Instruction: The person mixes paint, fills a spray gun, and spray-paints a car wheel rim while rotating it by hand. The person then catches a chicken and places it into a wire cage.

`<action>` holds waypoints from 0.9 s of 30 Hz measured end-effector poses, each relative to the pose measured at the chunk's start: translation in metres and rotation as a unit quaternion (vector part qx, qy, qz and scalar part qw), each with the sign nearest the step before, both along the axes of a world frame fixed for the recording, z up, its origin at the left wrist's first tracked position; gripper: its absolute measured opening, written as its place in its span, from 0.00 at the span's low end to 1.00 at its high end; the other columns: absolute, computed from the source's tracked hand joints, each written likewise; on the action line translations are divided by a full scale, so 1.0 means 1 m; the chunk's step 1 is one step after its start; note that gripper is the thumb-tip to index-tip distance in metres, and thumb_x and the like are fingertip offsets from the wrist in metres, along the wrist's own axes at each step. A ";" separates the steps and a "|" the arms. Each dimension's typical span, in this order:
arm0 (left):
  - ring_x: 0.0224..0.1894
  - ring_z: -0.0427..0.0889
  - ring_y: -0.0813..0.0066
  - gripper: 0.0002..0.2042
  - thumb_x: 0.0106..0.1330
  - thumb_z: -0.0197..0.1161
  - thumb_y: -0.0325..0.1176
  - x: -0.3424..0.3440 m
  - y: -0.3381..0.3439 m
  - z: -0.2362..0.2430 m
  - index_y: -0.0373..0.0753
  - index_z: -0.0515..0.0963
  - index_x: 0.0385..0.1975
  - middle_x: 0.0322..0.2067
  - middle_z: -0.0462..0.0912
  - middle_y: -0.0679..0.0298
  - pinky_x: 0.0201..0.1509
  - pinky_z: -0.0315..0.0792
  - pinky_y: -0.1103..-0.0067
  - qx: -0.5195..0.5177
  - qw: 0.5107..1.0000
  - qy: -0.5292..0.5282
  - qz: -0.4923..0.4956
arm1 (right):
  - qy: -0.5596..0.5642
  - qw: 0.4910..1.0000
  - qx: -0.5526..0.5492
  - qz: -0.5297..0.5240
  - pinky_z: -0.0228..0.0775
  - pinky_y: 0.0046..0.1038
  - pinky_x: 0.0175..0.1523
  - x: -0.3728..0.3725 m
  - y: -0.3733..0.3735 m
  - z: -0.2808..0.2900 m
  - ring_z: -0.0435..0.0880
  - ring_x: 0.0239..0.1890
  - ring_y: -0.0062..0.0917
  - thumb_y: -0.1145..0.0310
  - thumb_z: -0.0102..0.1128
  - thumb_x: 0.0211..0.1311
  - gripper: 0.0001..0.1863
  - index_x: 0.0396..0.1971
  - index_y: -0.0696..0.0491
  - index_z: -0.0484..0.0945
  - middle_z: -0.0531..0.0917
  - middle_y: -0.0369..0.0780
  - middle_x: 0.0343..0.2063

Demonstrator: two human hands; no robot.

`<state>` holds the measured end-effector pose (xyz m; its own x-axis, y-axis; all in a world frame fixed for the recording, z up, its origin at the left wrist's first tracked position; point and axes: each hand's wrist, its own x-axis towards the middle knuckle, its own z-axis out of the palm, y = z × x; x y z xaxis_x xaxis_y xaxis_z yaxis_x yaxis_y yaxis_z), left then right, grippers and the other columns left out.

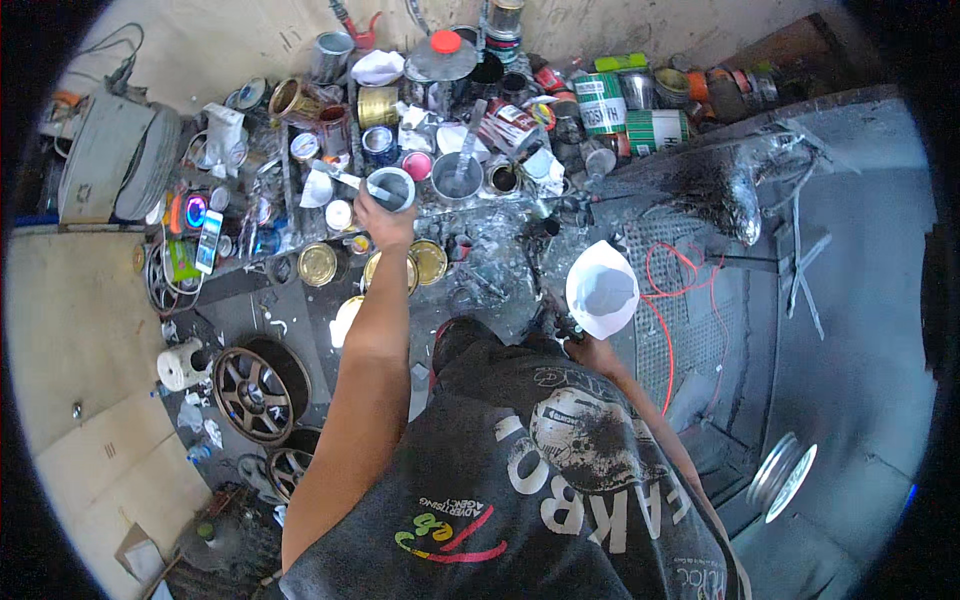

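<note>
My left hand [380, 220] reaches to the cluttered bench and is wrapped round a small cup [392, 185] of grey contents, with a pale stirring stick [345, 178] lying across it. A larger grey-stained mixing cup [457, 183], with a stick in it, stands just to the right. My right hand [590, 350] is low at my right side, closed on a dark spray gun [560, 322] that is partly hidden. Above that hand a white paper funnel [602, 272], grey inside, sits on the gun. Gold lids [430, 262] lie below my left hand.
Several cans [602, 104] crowd the bench's back. A phone [210, 240] and grey round stack [110, 160] are left. Wheel rims [257, 392] lie on the floor left, another [785, 475] stands right. A red hose [660, 320] coils on a grate at right.
</note>
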<state>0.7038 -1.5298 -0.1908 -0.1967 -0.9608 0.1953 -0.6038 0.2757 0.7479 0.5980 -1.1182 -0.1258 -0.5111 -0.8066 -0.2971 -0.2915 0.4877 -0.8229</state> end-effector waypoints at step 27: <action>0.42 0.80 0.54 0.23 0.66 0.47 0.49 -0.002 0.227 0.029 0.34 0.75 0.46 0.38 0.81 0.50 0.48 0.70 0.65 0.395 0.790 -0.074 -0.463 | -0.229 0.961 0.116 -0.099 0.69 0.21 0.31 -0.005 0.006 0.058 0.78 0.33 0.18 0.70 0.55 0.63 0.14 0.47 0.56 0.75 0.81 0.37 0.38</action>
